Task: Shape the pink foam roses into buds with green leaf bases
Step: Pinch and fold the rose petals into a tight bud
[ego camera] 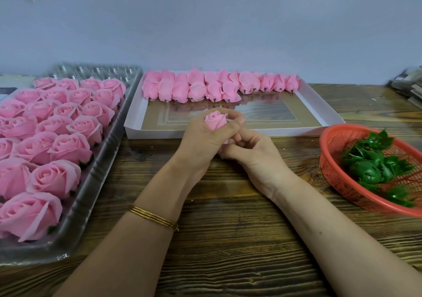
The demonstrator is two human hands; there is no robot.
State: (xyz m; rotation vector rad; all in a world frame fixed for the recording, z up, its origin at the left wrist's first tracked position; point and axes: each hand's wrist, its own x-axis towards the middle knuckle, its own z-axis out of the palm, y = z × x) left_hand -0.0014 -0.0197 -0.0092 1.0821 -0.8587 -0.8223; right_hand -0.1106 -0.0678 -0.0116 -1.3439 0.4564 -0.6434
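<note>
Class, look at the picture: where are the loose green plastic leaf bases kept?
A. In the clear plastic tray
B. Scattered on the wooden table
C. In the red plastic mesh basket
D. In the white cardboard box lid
C: the green plastic leaf bases lie piled inside the red plastic mesh basket at the table's right side.
</note>
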